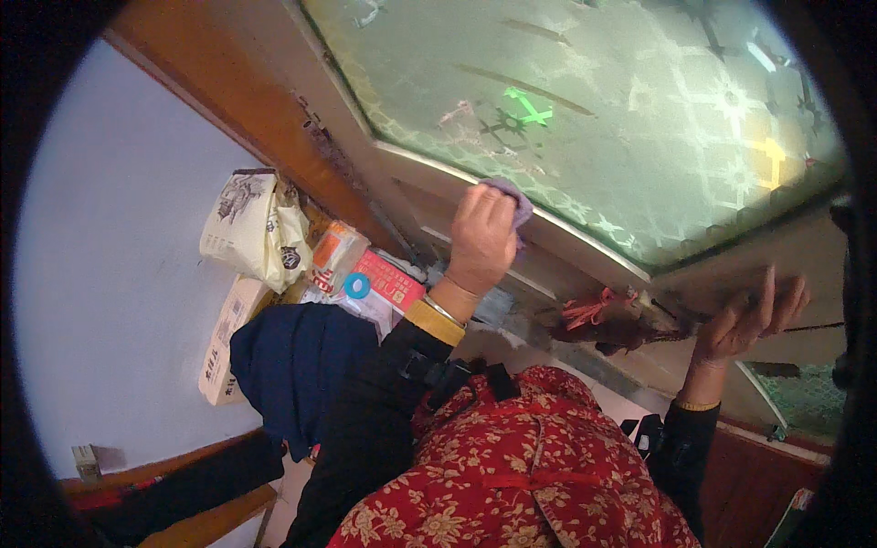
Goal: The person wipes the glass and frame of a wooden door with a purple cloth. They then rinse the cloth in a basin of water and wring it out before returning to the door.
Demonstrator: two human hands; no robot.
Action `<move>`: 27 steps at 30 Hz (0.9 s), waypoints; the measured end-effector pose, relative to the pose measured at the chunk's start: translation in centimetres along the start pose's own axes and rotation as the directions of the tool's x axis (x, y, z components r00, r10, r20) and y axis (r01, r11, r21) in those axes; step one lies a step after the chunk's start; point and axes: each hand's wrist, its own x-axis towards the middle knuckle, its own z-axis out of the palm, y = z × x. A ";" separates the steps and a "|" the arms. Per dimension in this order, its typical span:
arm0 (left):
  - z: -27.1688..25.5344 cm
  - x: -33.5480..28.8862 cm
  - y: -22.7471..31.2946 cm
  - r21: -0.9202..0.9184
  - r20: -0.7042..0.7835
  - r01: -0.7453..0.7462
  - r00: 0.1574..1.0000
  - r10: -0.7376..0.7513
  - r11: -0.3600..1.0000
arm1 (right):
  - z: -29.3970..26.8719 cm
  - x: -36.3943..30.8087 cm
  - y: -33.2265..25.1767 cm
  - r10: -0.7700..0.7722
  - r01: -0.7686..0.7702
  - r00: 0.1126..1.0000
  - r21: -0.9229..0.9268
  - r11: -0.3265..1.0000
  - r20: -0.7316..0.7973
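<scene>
My left hand [481, 239] is closed on a small purple cloth [512, 196], pressed against the light frame [429, 168] along the lower edge of a patterned glass pane [603, 137]. Part of the cloth is hidden under my fingers. Over on the right, my right hand [744, 317] has its fingers spread and looks slightly blurred. It holds nothing and is beside the lower frame, though whether it touches it I cannot tell. Between the hands, a reddish-brown bundle with pink ties [598, 315] hangs at the frame.
To the left, a cream bag [251, 224], a pale long box [228, 342], a red box [388, 279] and a blue tape roll [356, 285] are crowded by the wall [119, 228]. Dark blue fabric [297, 365] lies near my left arm. A wooden post [228, 82] borders the frame.
</scene>
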 end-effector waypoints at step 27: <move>-0.6 0.2 -2.1 0.098 0.021 -0.071 0.997 0.069 0.993 | -0.3 -1.1 0.5 0.022 -0.022 0.999 -0.009 1.000 0.039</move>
